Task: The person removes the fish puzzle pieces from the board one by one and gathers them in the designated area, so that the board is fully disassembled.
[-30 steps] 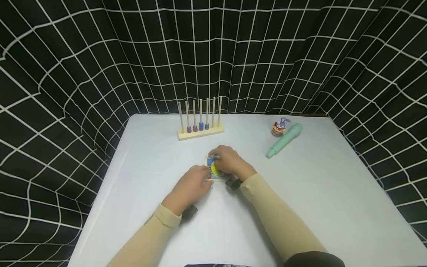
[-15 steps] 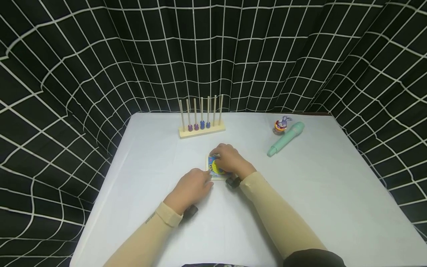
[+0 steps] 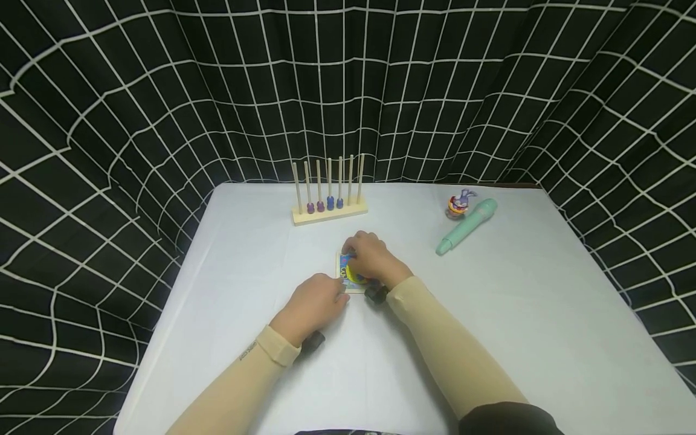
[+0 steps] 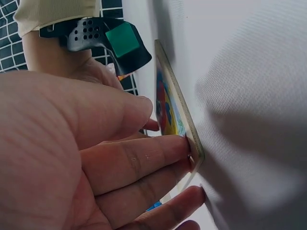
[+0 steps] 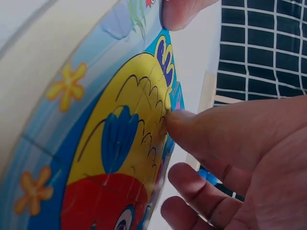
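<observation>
A small flat wooden picture puzzle (image 3: 353, 289) lies mid-table, showing a yellow fish with a red head (image 5: 103, 194) and blue fin. My left hand (image 3: 315, 305) is at its near left side. In the left wrist view, fairly straight left fingers (image 4: 139, 155) touch the board's edge (image 4: 181, 103), the thumb held apart. My right hand (image 3: 375, 260) reaches over the puzzle's right part, hiding some of it. Its thumb (image 5: 184, 122) rests against the fish's yellow edge near the purple-marked tail (image 5: 164, 62), with the other fingers loosely bent beside the board.
Behind the puzzle stands a wooden peg rack (image 3: 331, 214) with purple and blue beads on some rods. Toward the back right lie a mint-green toy microphone (image 3: 466, 227) and a small rabbit figure (image 3: 460, 202). Black grid-patterned curtain (image 3: 348, 90) surrounds the white table (image 3: 261, 254).
My left fingers have drawn back slightly from the puzzle's left side, uncovering more of the fish's tail. The right hand has shifted a little over the board. The head view has moved slightly.
</observation>
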A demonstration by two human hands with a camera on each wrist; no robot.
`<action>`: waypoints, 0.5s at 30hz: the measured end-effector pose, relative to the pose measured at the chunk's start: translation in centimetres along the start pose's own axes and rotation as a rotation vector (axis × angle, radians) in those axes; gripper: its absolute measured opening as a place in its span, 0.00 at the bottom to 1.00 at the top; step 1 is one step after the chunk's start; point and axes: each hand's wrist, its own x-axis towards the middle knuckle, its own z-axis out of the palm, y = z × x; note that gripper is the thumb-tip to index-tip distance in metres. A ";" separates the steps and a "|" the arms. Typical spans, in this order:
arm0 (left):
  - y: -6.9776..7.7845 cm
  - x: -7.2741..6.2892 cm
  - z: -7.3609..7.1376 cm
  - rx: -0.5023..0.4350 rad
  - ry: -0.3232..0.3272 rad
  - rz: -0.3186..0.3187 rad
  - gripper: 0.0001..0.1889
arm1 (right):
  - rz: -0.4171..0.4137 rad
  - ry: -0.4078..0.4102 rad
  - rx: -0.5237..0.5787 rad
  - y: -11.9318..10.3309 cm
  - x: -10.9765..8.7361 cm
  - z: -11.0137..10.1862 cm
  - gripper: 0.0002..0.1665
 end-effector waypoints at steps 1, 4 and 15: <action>0.0 0.0 0.0 -0.004 0.002 0.000 0.19 | 0.004 -0.003 -0.001 0.0 0.1 0.0 0.18; -0.1 0.1 0.1 -0.008 0.011 0.006 0.18 | 0.007 -0.008 0.009 -0.1 0.3 -0.1 0.17; -0.2 0.1 0.1 -0.008 0.045 0.038 0.15 | 0.009 -0.007 0.104 -0.8 0.4 -0.2 0.13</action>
